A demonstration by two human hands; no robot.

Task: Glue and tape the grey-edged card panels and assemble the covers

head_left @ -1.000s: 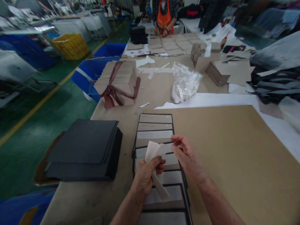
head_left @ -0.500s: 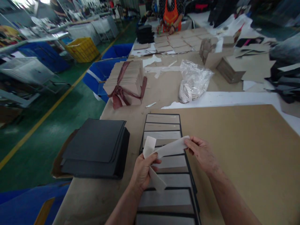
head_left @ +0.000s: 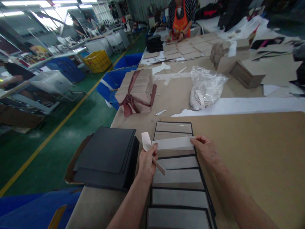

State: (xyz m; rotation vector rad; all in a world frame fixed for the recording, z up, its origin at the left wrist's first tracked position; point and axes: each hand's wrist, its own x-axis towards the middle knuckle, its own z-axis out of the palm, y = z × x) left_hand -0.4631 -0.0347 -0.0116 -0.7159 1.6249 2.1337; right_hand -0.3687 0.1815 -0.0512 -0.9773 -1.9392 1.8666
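Observation:
Between my two hands a white paper strip (head_left: pixel 175 143) is stretched flat over a row of overlapping black-edged grey panels (head_left: pixel 177 176). My left hand (head_left: pixel 148 160) is closed on the strip's left end and also grips further white strips (head_left: pixel 146 140), which stick out above and below the fist. At the right end, my right hand (head_left: pixel 206 149) pinches the strip between thumb and fingers. Several panels carry a pale band across them. Left of the row stands a stack of black sheets (head_left: pixel 105 152).
Beyond the panels are a tied bundle of cardboard pieces (head_left: pixel 137 89) and a clear plastic bag (head_left: pixel 207 86). A large brown board (head_left: pixel 257 152) lies to the right. Blue bins (head_left: pixel 111 83) stand off the table's left edge. A person in an orange apron (head_left: pixel 179 24) works at the far end.
The strip between my hands has been drawn out straight and level, further up the row of panels. The view has tilted up and shifted left, so things appear lower and further right.

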